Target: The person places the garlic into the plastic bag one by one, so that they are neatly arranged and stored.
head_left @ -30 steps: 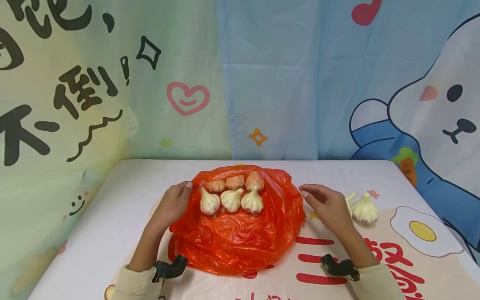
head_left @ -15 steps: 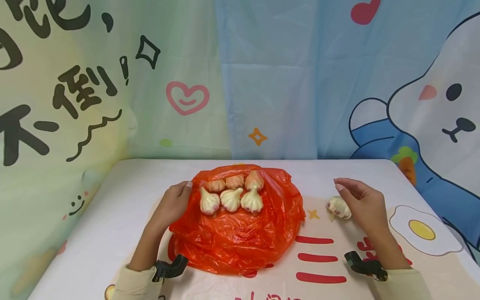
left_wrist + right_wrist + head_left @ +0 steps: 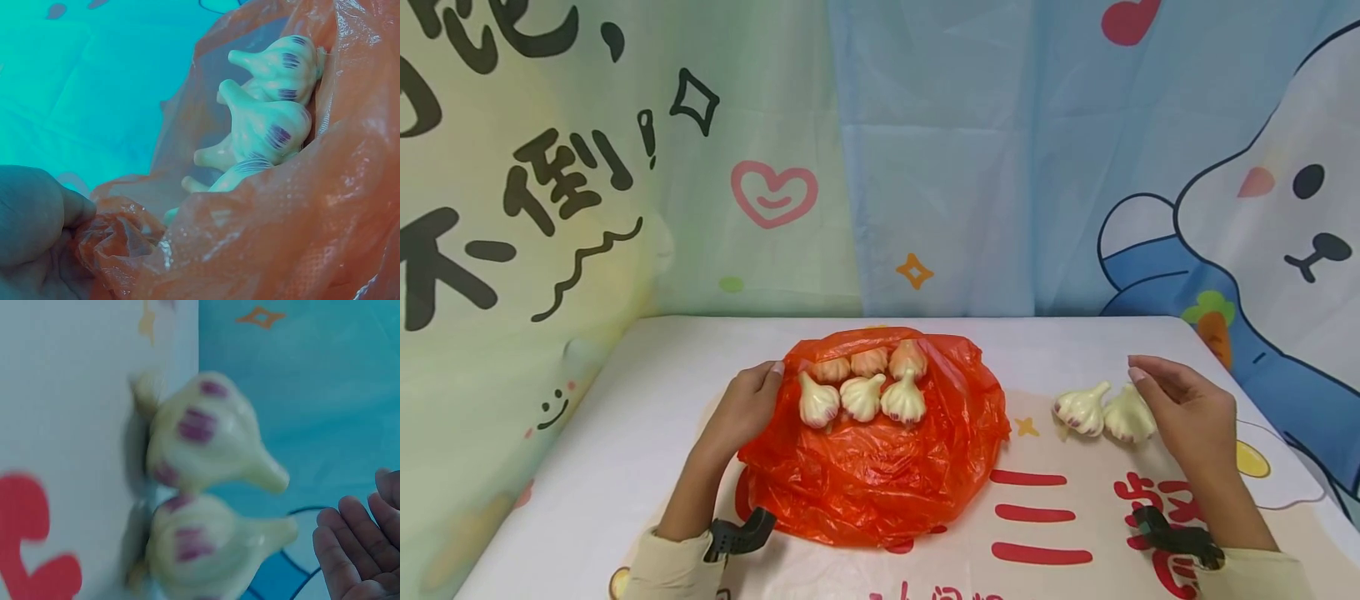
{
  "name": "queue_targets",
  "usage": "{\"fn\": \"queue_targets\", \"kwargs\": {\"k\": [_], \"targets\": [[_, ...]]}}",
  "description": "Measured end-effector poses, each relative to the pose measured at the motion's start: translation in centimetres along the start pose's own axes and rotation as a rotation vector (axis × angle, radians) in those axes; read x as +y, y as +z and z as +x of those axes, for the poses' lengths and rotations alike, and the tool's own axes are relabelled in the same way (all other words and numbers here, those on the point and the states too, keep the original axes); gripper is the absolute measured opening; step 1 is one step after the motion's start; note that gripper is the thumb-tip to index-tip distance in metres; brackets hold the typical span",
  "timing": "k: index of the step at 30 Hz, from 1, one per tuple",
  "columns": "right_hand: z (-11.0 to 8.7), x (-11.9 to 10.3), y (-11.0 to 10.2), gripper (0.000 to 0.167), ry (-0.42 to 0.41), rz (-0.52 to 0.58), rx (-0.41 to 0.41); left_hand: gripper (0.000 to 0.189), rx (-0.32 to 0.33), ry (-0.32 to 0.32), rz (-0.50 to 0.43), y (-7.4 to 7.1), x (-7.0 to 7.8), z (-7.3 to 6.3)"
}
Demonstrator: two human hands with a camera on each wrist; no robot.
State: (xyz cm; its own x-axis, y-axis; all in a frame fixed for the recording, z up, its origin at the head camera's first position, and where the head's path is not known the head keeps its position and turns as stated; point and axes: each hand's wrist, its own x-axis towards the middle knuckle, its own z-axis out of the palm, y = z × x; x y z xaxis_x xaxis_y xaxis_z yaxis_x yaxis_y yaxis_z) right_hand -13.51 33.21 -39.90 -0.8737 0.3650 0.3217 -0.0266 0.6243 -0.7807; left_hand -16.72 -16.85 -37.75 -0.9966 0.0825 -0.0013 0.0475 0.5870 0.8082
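My left hand (image 3: pixel 747 410) pinches the crumpled left rim of a red plastic bag (image 3: pixel 880 483), and the left wrist view shows the gathered film (image 3: pixel 119 244) at its fingers. Inside the bag lie several garlic bulbs (image 3: pixel 861 400) in two rows; the back row (image 3: pixel 869 363) looks orange through the film. On the right of the table, two pale garlic bulbs with purple marks, a left one (image 3: pixel 1081 410) and a right one (image 3: pixel 1127 417), lie side by side. Just right of them hovers my right hand (image 3: pixel 1198 417), holding nothing, its fingers loosely extended in the right wrist view.
A white table (image 3: pixel 700 342) with a printed cloth carries the bag and bulbs. Behind it hangs a patterned curtain (image 3: pixel 940 167), with another yellow-green one (image 3: pixel 535 375) along the left side. Both wrists wear black camera mounts (image 3: pixel 741 533).
My right hand has moved right, away from the bag and past the two loose garlic bulbs, bringing them into full view. The left hand and the bag have stayed put.
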Motion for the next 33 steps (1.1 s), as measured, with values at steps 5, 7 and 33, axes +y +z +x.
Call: {"fn": "queue_targets", "kwargs": {"k": [5, 7, 33], "targets": [[0.3, 1.7, -0.6, 0.049, 0.072, -0.007, -0.049, 0.043, 0.002, 0.002, 0.001, 0.0, 0.0, 0.1], [0.4, 2.4, -0.6, 0.053, 0.089, -0.026, -0.088, 0.043, 0.004, 0.002, -0.003, 0.0, 0.0, 0.1], [1.4, 5.5, -0.2, 0.087, 0.119, -0.229, -0.414, 0.044, 0.002, -0.011, -0.039, 0.0, -0.1, -0.1]]}}
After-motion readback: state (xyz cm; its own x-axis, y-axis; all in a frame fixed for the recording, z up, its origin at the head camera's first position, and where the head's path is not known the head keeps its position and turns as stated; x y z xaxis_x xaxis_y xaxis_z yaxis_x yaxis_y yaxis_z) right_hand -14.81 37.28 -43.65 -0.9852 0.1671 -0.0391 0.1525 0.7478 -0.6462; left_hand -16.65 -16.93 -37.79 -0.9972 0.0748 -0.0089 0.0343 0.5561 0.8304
